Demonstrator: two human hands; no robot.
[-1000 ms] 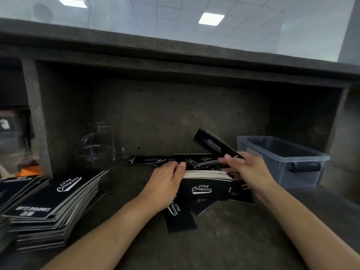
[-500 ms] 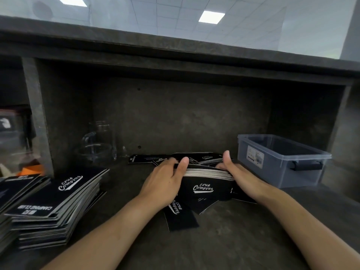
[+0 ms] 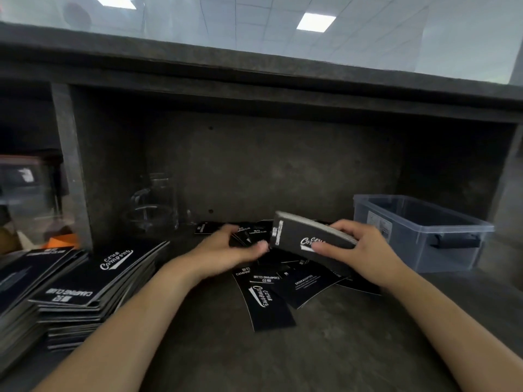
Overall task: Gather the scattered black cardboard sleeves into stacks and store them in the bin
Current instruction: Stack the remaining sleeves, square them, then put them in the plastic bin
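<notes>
My right hand (image 3: 359,250) grips a thick stack of black cardboard sleeves (image 3: 300,236), lifted off the counter and tilted, with white lettering on its top. My left hand (image 3: 229,250) is just left of the stack, fingers curled and blurred, with nothing clearly in it. Below both hands lie several loose black sleeves (image 3: 268,304), scattered on the dark counter. The clear plastic bin (image 3: 452,250) stands at the right, its inside dark and seemingly empty.
Two tall piles of black sleeves (image 3: 93,292) sit at the left front. A glass jug (image 3: 155,207) stands at the back left of the dark alcove. A shelf slab (image 3: 254,80) overhangs the counter. A clear container (image 3: 25,193) is at far left.
The stack that both hands were squaring on the counter now hangs lifted and tilted in my right hand. My left hand has come off its side.
</notes>
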